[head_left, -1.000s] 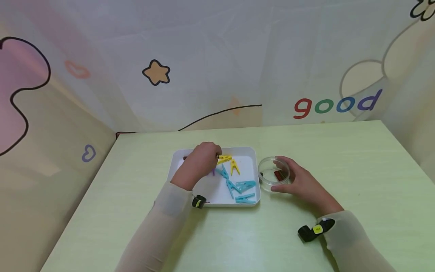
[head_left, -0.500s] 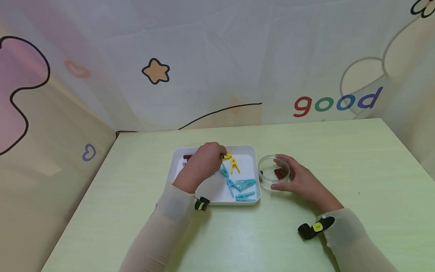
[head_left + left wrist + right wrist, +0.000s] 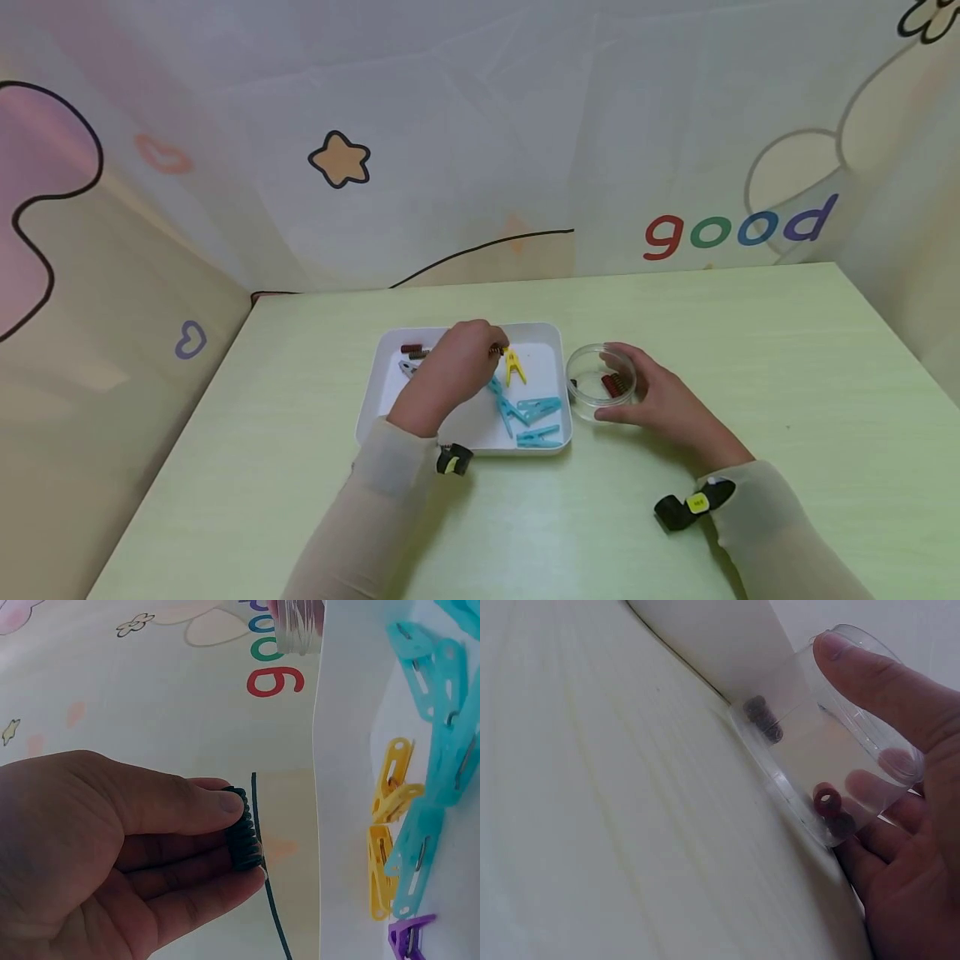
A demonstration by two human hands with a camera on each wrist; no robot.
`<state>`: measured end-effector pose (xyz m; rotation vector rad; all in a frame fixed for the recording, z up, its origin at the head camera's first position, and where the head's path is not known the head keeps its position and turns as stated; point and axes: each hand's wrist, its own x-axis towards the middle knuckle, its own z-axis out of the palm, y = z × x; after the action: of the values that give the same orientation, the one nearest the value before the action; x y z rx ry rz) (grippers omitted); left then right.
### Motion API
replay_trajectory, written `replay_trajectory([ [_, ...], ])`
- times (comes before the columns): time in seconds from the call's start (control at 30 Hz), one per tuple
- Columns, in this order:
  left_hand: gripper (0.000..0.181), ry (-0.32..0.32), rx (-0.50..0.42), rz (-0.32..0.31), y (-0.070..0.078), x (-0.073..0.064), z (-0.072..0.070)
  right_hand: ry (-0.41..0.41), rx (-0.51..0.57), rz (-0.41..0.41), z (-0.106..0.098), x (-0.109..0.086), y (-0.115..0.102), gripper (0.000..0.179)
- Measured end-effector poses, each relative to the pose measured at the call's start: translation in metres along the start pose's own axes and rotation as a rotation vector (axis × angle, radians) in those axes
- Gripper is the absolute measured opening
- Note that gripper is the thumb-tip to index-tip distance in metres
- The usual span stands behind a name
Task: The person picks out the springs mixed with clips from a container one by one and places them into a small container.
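Observation:
My left hand [image 3: 457, 367] is over the white tray [image 3: 543, 340], pinching a dark coil spring [image 3: 241, 832] between thumb and fingers. To the right of the tray, my right hand [image 3: 660, 404] grips a clear round container [image 3: 802, 742] from its right side, thumb at the near side in the head view. Inside the container lie a red spring [image 3: 827, 801] with a dark one [image 3: 841, 825] beside it, and more dark coils [image 3: 763, 718] at the opposite side. Past my left fingertips, a yellow clothespin [image 3: 513, 365] lies in the tray.
Blue clothespins [image 3: 538, 408] fill the tray's right part. A purple clothespin [image 3: 409, 937] shows beside the yellow ones. At the tray's back left are a red spring [image 3: 411, 348], a darker spring [image 3: 418, 355] and a grey clip [image 3: 407, 368]. A printed cloth backdrop [image 3: 450, 150] stands behind the table.
My left hand has moved right across the tray with the spring, uncovering the springs and grey clip at the back left. My right hand keeps holding the container in place.

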<state>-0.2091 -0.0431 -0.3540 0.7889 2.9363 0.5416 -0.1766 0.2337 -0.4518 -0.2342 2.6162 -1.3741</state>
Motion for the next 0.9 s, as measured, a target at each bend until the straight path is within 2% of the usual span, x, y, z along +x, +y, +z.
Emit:
replay_trajectory([
  [0.3,0.022,0.007,-0.041,-0.013,0.006,0.001,0.005,-0.001,0.002,-0.001,0.001,0.002,0.003,0.098],
  [0.9,0.021,0.042,-0.037,0.104,0.019,0.002,0.022,0.008,-0.007,0.002,0.000,0.000,0.000,0.098],
])
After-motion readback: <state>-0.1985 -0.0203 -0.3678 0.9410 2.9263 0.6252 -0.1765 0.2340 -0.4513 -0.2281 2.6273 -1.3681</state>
